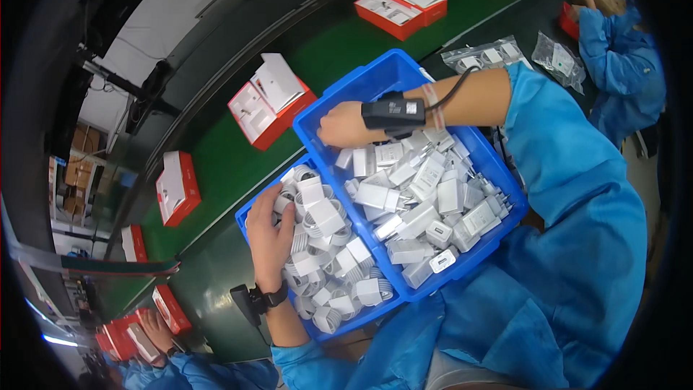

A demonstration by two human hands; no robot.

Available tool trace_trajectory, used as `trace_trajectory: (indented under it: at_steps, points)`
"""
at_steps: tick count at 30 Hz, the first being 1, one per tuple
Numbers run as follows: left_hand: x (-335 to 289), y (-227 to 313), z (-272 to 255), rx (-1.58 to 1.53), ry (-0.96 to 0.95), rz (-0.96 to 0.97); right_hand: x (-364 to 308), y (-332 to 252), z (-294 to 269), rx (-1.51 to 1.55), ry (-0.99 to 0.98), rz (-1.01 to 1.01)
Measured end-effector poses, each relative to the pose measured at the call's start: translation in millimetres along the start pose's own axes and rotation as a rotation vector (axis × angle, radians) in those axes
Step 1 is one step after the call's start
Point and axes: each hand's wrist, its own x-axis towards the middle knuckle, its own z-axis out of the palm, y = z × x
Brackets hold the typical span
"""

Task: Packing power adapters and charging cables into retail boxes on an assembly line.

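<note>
Two blue plastic bins stand side by side in front of me. The left bin point(245, 211) is full of coiled white cables point(323, 218) with paper bands; the right bin point(395, 65) holds a heap of white power adapters point(429, 182). My left hand point(268, 240) is at the left bin's far end, thumb and fingers closed around a coiled cable point(281, 204). Over the far left part of the right bin is my right hand point(343, 126), fingers curled down beside the adapters. What those fingers hold, if anything, is hidden. Each wrist wears a black strapped device.
Beyond the bins runs a green conveyor belt point(216, 112) with open red-and-white boxes point(273, 101) along it. Plastic bags of white parts point(559, 61) lie at the far right. Co-workers in blue sleeves handle boxes at the upper right point(613, 50) and lower left point(189, 372).
</note>
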Motion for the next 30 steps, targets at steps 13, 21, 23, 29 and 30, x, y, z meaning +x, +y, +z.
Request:
trace_trajectory:
  at_steps: [13,21,23,29,30]
  points:
    - [-5,-10,-2,-0.014,0.074,0.068,15,-12,-33,0.004,-0.255,0.286]
    - [-5,-7,-4,-0.145,0.114,0.065,-6,41,-101,0.838,0.041,0.205]
    - [-6,-5,-6,-0.172,0.124,0.048,13,43,-124,0.793,0.113,0.175]
    - [-4,-2,-8,-0.197,0.133,-0.017,115,88,-105,0.575,0.258,0.169]
    - [-4,-3,-7,-0.191,0.142,-0.001,133,98,-90,0.516,0.258,0.187]
